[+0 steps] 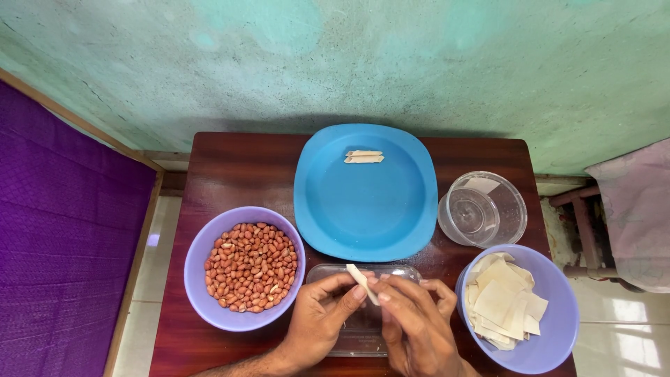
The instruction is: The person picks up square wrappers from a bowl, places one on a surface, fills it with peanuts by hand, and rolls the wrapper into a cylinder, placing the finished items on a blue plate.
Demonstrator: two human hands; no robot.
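Pastry strip (363, 283) pinched by both grips, left hand (317, 321), right hand (412, 324); long axis diagonal, upper-left to lower-right.

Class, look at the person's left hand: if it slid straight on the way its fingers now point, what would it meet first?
The left hand points up and right, already touching the pale pastry strip that both hands hold. Beyond it probably comes the blue plate; heights are unclear.

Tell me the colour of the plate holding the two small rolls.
Bright blue. The plate shows best in the head view, with the two pale rolls near its far edge.
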